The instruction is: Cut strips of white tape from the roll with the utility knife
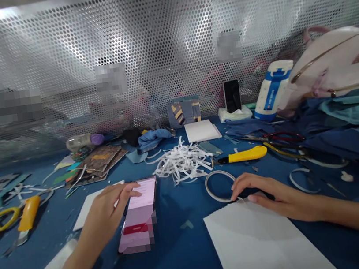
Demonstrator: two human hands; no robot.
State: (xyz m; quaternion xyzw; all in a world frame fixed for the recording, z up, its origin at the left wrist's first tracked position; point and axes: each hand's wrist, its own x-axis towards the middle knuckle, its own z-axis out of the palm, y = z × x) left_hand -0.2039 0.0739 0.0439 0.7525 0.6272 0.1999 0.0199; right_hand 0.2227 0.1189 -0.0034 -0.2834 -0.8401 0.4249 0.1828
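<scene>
On the left, my left hand (pixel 113 201) reaches over a lit phone (pixel 140 211) lying on the blue table, fingers stretched out and a fingertip at its screen. It holds nothing. My right hand (pixel 271 195) rests at the top edge of a stack of white sheets (pixel 261 239), thumb and fingers apart. Its fingertips touch the rim of a roll of white tape (pixel 211 188), near a small loose end. A heap of white paper strips (pixel 183 160) lies between and beyond both hands. Behind the right hand is a yellow utility knife (pixel 247 154).
Yellow-handled cutter (pixel 29 213) and scissors (pixel 4 219) lie far left. A perforated metal panel (pixel 153 44) closes off the back. White bottle (pixel 273 90), a pale backpack (pixel 339 58) and blue cloth (pixel 343 138) crowd the right. An upright phone (pixel 232 96) stands at the back.
</scene>
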